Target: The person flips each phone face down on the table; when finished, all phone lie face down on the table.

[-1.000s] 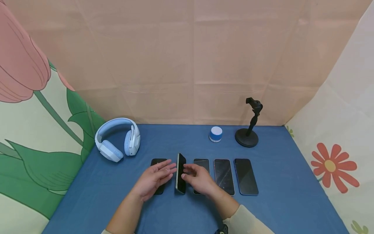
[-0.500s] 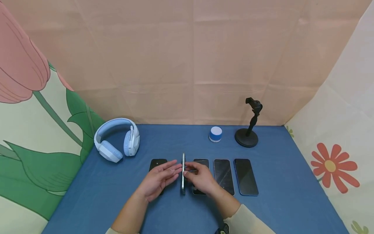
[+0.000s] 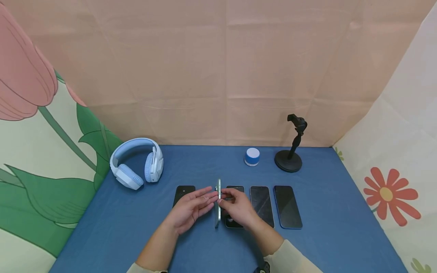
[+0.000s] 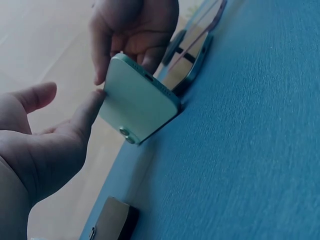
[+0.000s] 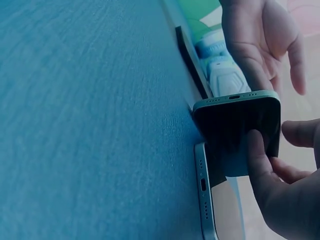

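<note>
A phone (image 3: 218, 212) with a pale green back (image 4: 135, 95) stands on its long edge on the blue cloth, screen (image 5: 230, 120) to the right. My left hand (image 3: 189, 210) has its fingers stretched out against the back near the upper edge. My right hand (image 3: 239, 208) touches the screen with its fingers, the thumb just above the upper edge and apart from it in the right wrist view. Left of it a dark phone (image 3: 184, 189) lies partly hidden by my left hand. Another phone (image 3: 233, 223) lies under my right hand, partly covered.
Two more phones, one (image 3: 262, 204) and a darker one (image 3: 288, 206), lie flat to the right. Blue headphones (image 3: 136, 163) are at the back left. A blue-and-white round container (image 3: 252, 156) and a black stand (image 3: 289, 161) are near the back edge.
The standing phone has moved right and tipped from leaning left to nearly upright, so its back shows a little. Both hands have shifted right with it.
</note>
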{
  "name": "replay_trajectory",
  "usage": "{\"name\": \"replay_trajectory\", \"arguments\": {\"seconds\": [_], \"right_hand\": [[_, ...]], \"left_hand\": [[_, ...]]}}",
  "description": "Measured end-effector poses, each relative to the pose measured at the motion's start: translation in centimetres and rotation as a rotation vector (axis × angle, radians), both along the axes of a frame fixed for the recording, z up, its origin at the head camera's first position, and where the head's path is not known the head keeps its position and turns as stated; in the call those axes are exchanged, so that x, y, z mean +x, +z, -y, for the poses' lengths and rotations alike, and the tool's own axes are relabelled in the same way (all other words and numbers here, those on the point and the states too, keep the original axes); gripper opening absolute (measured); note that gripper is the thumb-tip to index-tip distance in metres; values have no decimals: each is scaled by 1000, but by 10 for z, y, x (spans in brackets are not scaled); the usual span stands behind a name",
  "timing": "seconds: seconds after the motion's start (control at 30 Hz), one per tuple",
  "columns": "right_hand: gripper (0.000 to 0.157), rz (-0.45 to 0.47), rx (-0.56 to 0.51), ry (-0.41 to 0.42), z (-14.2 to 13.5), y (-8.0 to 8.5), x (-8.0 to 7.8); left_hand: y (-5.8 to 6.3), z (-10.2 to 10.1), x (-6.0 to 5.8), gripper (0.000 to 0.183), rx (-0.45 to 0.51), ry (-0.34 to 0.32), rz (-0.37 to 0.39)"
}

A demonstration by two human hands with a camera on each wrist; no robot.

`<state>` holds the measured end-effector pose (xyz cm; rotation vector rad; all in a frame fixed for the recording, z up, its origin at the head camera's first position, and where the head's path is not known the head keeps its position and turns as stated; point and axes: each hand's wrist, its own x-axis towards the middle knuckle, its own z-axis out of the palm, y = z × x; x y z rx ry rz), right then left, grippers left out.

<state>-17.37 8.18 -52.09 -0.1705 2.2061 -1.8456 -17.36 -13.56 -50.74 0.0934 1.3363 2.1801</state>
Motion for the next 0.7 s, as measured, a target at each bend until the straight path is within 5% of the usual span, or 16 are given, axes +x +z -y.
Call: {"name": "replay_trajectory", "arguments": {"seconds": [0.4,0.7], "right_hand": [[46,21,-23,-26,-7,-3,0],[45,37,-40,-38,-13,-3,1]], "left_hand": [[-5,-2,-1,63,1,-5,13],[-11,2,-1,64,-108,19,-6]]}}
